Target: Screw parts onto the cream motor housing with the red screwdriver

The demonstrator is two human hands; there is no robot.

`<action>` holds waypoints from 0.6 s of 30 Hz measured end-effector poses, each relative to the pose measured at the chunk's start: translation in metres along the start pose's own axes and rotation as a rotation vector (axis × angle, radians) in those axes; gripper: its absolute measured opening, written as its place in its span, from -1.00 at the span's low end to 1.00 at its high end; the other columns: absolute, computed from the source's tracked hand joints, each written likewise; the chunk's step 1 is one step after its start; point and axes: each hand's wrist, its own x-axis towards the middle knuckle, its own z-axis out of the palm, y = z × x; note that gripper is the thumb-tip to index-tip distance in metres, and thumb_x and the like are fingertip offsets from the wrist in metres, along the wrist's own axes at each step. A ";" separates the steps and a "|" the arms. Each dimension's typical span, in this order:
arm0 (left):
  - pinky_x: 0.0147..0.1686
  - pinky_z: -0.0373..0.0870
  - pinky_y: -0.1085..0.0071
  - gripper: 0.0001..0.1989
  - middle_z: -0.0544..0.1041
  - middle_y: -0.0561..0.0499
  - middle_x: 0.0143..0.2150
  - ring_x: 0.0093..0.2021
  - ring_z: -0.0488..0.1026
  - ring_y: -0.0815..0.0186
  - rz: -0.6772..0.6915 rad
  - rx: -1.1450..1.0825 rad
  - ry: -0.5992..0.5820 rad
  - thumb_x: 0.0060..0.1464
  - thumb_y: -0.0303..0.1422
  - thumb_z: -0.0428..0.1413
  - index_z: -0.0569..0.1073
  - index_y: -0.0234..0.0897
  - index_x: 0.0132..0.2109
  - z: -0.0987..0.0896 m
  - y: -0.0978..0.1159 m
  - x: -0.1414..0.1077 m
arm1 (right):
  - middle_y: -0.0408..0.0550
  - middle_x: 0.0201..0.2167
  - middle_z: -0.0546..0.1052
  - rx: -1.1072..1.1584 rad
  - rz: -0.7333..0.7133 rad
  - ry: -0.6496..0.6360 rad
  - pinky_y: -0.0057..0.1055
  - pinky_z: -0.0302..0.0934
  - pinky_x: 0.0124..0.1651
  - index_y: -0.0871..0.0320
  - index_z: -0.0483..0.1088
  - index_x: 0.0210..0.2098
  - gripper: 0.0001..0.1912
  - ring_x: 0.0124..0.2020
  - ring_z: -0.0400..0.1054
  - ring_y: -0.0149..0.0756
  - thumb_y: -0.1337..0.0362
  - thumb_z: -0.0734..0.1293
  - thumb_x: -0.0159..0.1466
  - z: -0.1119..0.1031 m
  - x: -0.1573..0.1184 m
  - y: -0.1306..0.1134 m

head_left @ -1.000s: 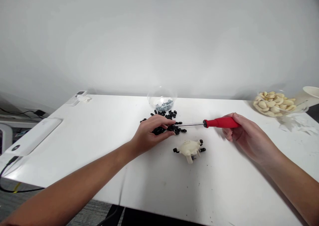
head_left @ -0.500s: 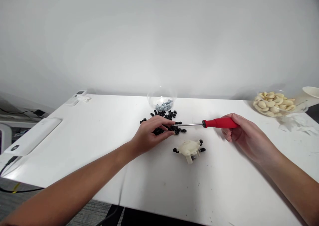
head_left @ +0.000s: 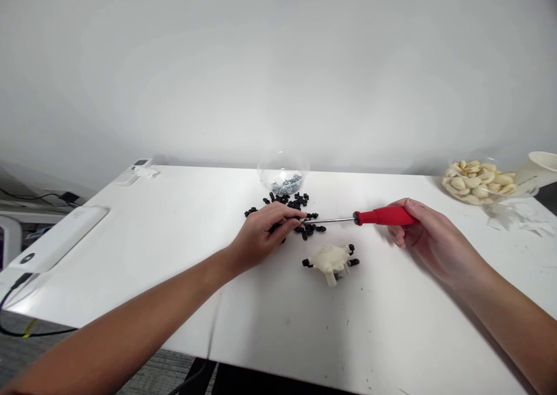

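Note:
My right hand (head_left: 429, 238) grips the red handle of a screwdriver (head_left: 385, 216), its metal shaft pointing left. At the shaft's tip the thumb and forefinger of my left hand (head_left: 265, 231) are closed in a pinch; what they hold there is too small to make out. Loose black plastic pieces (head_left: 314, 229) lie under and around my left fingers, some hidden by that hand. Nearer to me, a cream-coloured plastic part (head_left: 331, 260) with several black pieces fixed to its ends rests on the table.
Behind the black pieces stands a clear bowl of small screws (head_left: 287, 184). At the back right is a clear bowl of cream-coloured parts (head_left: 481, 181), beside a white cup (head_left: 539, 171) and crumpled plastic (head_left: 520, 218). A white device (head_left: 61, 238) with a cable lies along the left edge.
My left thumb has moved up towards the forefinger, narrowing the pinch at the screwdriver's tip. The shaft's tip has dropped slightly. My right hand holds almost the same place.

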 end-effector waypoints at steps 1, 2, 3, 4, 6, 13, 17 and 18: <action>-0.16 0.62 0.39 -0.85 0.70 -0.04 -0.18 -0.17 0.64 0.31 -0.013 -0.008 -0.003 0.41 -0.39 0.18 0.64 -0.23 0.02 0.000 0.000 0.000 | -0.09 -0.50 0.42 0.003 0.002 0.002 -0.32 0.23 -0.40 0.09 0.54 -0.29 -0.60 -0.48 0.25 -0.28 -0.07 0.33 0.48 0.000 0.000 0.000; -0.18 0.61 0.42 -0.87 0.69 -0.04 -0.17 -0.18 0.64 0.32 -0.028 -0.019 -0.005 0.40 -0.38 0.20 0.64 -0.23 -0.01 0.000 0.001 0.000 | -0.09 -0.50 0.42 0.006 0.004 0.005 -0.32 0.23 -0.41 0.09 0.55 -0.27 -0.61 -0.48 0.25 -0.28 -0.07 0.34 0.47 0.000 0.000 0.000; -0.20 0.62 0.43 -0.89 0.69 -0.05 -0.16 -0.19 0.63 0.32 -0.043 -0.029 -0.007 0.38 -0.37 0.22 0.63 -0.24 -0.03 0.000 0.001 0.000 | -0.09 -0.50 0.42 0.007 0.003 0.007 -0.32 0.23 -0.41 0.09 0.55 -0.26 -0.62 -0.48 0.24 -0.27 -0.08 0.34 0.47 0.001 0.000 0.000; -0.20 0.62 0.44 -0.90 0.68 -0.05 -0.15 -0.20 0.63 0.33 -0.056 -0.036 -0.008 0.37 -0.35 0.24 0.63 -0.24 -0.05 0.000 0.001 0.000 | -0.09 -0.49 0.42 0.004 0.002 0.009 -0.31 0.22 -0.41 0.09 0.55 -0.25 -0.62 -0.49 0.24 -0.27 -0.08 0.35 0.46 0.001 0.000 0.000; -0.21 0.63 0.43 -0.89 0.68 -0.06 -0.14 -0.22 0.63 0.34 -0.069 -0.044 -0.007 0.36 -0.33 0.24 0.62 -0.23 -0.05 0.000 0.001 -0.001 | -0.09 -0.50 0.42 -0.006 -0.006 0.013 -0.30 0.22 -0.42 0.09 0.55 -0.26 -0.62 -0.49 0.24 -0.27 -0.07 0.34 0.47 0.001 0.000 0.000; -0.17 0.56 0.33 -0.91 0.66 -0.05 -0.22 -0.22 0.58 0.28 0.019 0.003 -0.006 0.36 -0.35 0.23 0.62 -0.21 -0.05 0.000 0.001 0.000 | -0.09 -0.51 0.41 -0.020 0.000 0.086 -0.34 0.24 -0.44 0.09 0.48 -0.36 -0.60 -0.49 0.26 -0.29 -0.08 0.38 0.44 -0.003 0.004 0.003; -0.18 0.54 0.31 -0.89 0.64 -0.06 -0.25 -0.21 0.56 0.24 0.116 0.049 -0.116 0.37 -0.39 0.19 0.61 -0.22 -0.03 -0.003 0.003 0.002 | -0.11 -0.53 0.42 -0.026 0.032 0.185 -0.37 0.21 -0.48 0.07 0.44 -0.38 -0.59 -0.50 0.25 -0.31 -0.12 0.45 0.37 -0.007 0.008 0.010; -0.20 0.53 0.31 -0.89 0.63 -0.06 -0.26 -0.23 0.55 0.24 0.151 0.071 -0.173 0.38 -0.40 0.19 0.61 -0.23 -0.03 -0.003 0.004 0.002 | -0.12 -0.53 0.41 -0.024 0.033 0.197 -0.38 0.20 -0.48 0.07 0.43 -0.38 -0.58 -0.50 0.25 -0.31 -0.12 0.45 0.36 -0.008 0.009 0.012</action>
